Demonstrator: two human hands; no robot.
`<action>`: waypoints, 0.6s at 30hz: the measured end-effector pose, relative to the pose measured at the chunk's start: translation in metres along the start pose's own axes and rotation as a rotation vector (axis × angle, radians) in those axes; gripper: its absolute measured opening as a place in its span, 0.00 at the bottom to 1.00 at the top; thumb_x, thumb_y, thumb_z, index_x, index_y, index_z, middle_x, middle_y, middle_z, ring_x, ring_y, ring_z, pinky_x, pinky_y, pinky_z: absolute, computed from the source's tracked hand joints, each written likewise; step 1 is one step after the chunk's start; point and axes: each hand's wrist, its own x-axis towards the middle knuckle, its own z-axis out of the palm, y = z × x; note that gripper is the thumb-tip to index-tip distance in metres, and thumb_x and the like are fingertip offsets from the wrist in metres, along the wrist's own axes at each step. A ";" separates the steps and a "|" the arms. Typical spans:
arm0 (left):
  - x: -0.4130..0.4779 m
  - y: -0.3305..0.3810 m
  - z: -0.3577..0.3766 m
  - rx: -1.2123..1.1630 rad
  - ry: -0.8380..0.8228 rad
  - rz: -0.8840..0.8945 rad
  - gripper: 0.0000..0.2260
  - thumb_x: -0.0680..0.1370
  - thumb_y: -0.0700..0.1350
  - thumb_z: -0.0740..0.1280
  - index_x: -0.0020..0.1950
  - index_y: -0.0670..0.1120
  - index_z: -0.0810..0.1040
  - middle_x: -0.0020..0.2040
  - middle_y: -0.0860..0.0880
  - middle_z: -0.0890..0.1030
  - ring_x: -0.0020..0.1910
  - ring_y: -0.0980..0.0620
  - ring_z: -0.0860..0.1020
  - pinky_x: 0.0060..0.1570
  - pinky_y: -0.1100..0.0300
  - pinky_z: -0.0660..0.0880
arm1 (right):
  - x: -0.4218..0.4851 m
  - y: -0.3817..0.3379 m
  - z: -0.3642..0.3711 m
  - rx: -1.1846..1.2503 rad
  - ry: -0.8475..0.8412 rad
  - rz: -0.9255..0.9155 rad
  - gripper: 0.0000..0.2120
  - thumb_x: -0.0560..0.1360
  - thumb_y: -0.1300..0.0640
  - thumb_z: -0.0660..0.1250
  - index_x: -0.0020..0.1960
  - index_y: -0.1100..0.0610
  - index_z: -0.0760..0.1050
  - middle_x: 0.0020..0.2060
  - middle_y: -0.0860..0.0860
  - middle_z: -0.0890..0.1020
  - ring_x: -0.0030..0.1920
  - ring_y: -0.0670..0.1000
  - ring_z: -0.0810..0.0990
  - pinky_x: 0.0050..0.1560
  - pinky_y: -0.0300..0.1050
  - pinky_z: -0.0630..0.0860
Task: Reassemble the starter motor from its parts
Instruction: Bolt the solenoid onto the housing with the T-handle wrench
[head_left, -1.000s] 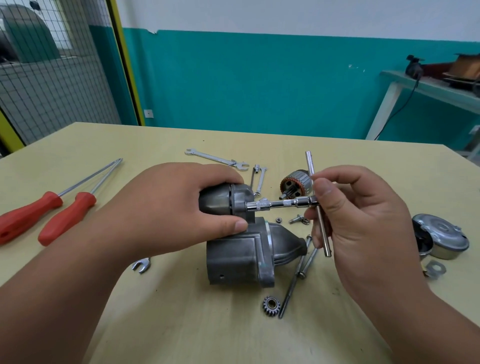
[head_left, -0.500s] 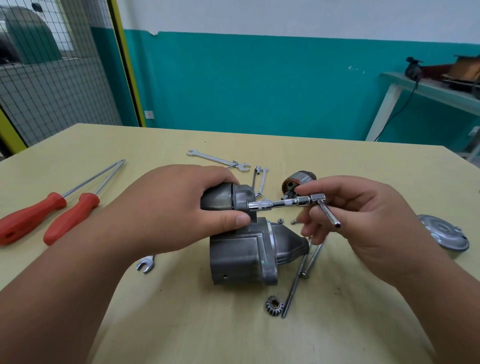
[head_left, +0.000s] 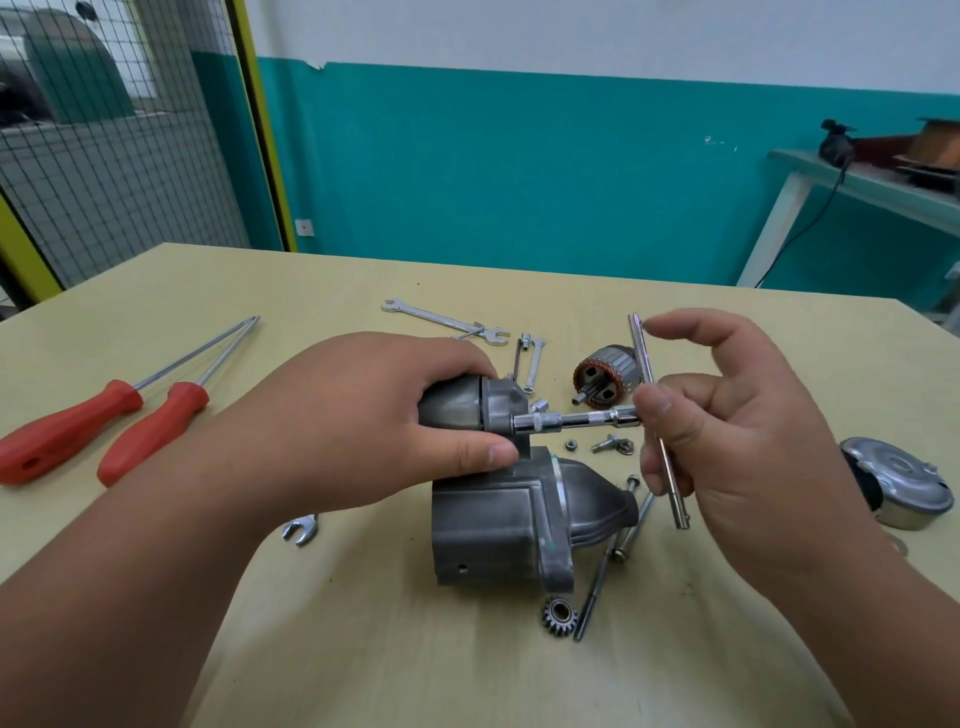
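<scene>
Now left hand (head_left: 363, 426) grips starter motor (head_left: 498, 525), right hand (head_left: 727, 447) pinches T-wrench (head_left: 571, 420).

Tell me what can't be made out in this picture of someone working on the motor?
All in the head view:
- The fastener: covered by the socket of the T-handle wrench.
- The starter motor's upper end: wrapped by the left hand.
- A spanner: only its open end shows; the left forearm covers the rest.
- Part of the wrench's crossbar: under the right hand's thumb.
- Things on the shelf: cut by the right edge.
</scene>
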 end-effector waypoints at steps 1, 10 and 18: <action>0.000 0.000 0.000 -0.004 0.001 0.000 0.30 0.62 0.81 0.57 0.60 0.71 0.73 0.52 0.71 0.80 0.50 0.66 0.77 0.47 0.55 0.78 | -0.001 0.001 0.001 0.023 0.014 -0.007 0.12 0.71 0.46 0.77 0.52 0.39 0.79 0.27 0.52 0.77 0.27 0.49 0.79 0.27 0.40 0.74; 0.000 0.000 0.000 -0.025 0.006 0.010 0.29 0.63 0.81 0.58 0.60 0.72 0.73 0.52 0.71 0.80 0.51 0.64 0.78 0.48 0.53 0.79 | 0.007 0.003 -0.015 0.193 -0.119 0.169 0.15 0.74 0.62 0.61 0.48 0.52 0.86 0.36 0.63 0.85 0.35 0.61 0.85 0.37 0.47 0.82; 0.000 0.000 0.000 -0.019 0.005 0.021 0.29 0.63 0.81 0.57 0.60 0.71 0.73 0.53 0.70 0.80 0.52 0.64 0.77 0.48 0.53 0.79 | 0.006 0.002 -0.018 -0.002 -0.181 0.103 0.14 0.68 0.41 0.79 0.50 0.47 0.87 0.32 0.56 0.85 0.29 0.51 0.81 0.33 0.41 0.78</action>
